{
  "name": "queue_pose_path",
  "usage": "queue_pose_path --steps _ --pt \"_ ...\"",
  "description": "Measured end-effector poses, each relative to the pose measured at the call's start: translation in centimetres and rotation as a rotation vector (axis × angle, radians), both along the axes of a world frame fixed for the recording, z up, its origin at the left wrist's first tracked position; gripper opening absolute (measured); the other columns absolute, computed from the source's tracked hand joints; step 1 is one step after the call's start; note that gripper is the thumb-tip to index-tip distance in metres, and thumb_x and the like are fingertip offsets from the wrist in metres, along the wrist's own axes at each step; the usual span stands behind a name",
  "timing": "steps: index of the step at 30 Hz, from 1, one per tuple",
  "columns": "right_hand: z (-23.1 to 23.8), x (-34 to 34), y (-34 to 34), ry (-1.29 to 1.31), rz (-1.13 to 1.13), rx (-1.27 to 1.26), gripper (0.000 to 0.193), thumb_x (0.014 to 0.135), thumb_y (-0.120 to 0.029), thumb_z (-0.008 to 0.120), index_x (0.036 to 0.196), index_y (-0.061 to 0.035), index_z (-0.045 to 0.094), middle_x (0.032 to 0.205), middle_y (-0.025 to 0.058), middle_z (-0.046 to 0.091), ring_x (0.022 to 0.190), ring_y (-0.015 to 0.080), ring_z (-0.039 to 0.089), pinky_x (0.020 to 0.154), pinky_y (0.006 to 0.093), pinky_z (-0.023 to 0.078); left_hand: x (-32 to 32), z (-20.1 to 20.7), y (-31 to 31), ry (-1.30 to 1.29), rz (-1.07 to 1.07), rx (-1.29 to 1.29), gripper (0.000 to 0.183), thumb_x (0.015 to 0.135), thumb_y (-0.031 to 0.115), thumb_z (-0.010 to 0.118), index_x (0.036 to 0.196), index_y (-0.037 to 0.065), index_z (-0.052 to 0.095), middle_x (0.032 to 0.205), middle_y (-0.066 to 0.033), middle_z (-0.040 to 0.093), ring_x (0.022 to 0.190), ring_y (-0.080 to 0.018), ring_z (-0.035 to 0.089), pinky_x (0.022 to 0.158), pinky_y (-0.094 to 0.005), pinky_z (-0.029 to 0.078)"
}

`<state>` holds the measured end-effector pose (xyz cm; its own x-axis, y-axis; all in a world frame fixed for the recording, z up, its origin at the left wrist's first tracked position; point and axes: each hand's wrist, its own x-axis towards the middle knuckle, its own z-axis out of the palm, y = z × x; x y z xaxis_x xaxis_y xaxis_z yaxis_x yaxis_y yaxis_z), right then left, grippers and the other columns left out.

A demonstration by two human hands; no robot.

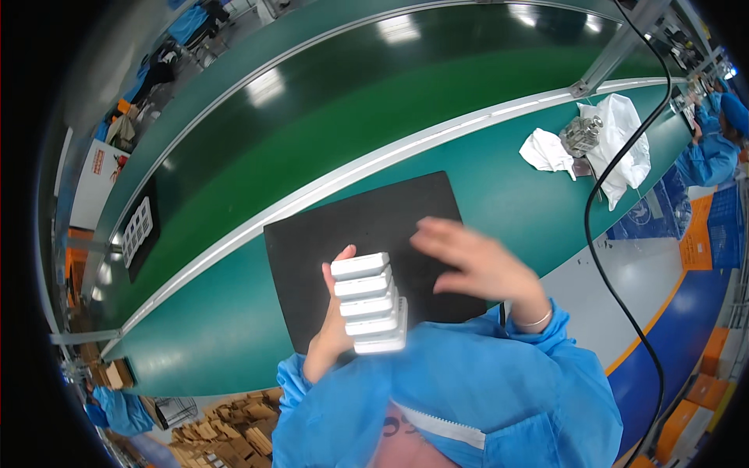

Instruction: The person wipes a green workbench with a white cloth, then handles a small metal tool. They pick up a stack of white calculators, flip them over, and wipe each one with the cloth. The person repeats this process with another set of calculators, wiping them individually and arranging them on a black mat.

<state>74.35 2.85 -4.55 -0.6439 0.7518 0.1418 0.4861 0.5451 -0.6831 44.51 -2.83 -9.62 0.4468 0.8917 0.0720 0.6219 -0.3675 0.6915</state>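
A stack of several white, rounded, box-shaped pieces (pixel 367 304) is held close to my body, above the near part of a black mat (pixel 312 234). My left hand (pixel 334 331) grips the stack from its left side, with fingertips showing by the top piece. To the right of the stack, my right hand (pixel 480 261) hovers over the mat's right edge, fingers stretched out and slightly blurred. Nothing is in it, and it stays apart from the pieces.
A green conveyor belt (pixel 343 125) runs beyond the bench, carrying a tray of white pieces (pixel 137 232). On the bench's right lie a white cloth (pixel 546 150), a metal part (pixel 581 136) and a white bag (pixel 624 148). A black cable (pixel 591 226) hangs there. A co-worker (pixel 714 148) is far right.
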Motion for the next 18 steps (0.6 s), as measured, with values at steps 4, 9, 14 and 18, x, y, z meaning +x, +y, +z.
queue_pose_path --steps 4,9,14,18 --pt "-2.7 11.0 3.8 -0.189 -1.141 0.348 0.011 0.096 -0.015 0.063 0.102 -0.0069 0.066 0.096 0.0131 0.070 0.089 0.0338 0.068 0.077 0.0409 0.054 1.6 0.7 0.2 -0.957 0.204 -0.552 0.066 0.108 0.061 0.024 0.157 0.017 0.022 0.129 -0.0054 0.056 0.121 -0.0159 0.055 0.112 -0.0380 0.039" --pt "-7.0 21.1 5.4 -0.545 -1.123 0.619 0.027 0.094 -0.009 0.060 0.120 -0.0073 0.067 0.114 0.0108 0.069 0.106 0.0321 0.064 0.084 0.0420 0.053 1.8 1.1 0.5 -1.089 0.252 -0.653 0.067 0.106 0.063 0.024 0.157 0.019 0.026 0.126 -0.0052 0.058 0.118 -0.0149 0.057 0.106 -0.0375 0.045" --pt "-5.2 20.7 6.0 -0.520 -0.982 0.412 0.038 0.089 -0.011 0.069 0.126 -0.0048 0.066 0.116 0.0108 0.066 0.107 0.0328 0.060 0.094 0.0413 0.050 1.1 -0.4 0.0 -0.930 0.290 -0.593 0.060 0.108 0.053 0.034 0.156 0.018 0.027 0.128 -0.0056 0.055 0.119 -0.0156 0.056 0.108 -0.0374 0.044" --pt "-4.9 20.7 5.7 -0.628 -0.873 0.484 0.026 0.094 -0.013 0.065 0.117 -0.0007 0.068 0.114 0.0149 0.066 0.106 0.0357 0.060 0.094 0.0430 0.049 0.4 -1.0 -0.2 -0.942 0.529 -0.883 0.078 0.096 0.034 0.067 0.156 0.013 0.021 0.140 -0.0104 0.045 0.125 -0.0231 0.052 0.109 -0.0403 0.044"
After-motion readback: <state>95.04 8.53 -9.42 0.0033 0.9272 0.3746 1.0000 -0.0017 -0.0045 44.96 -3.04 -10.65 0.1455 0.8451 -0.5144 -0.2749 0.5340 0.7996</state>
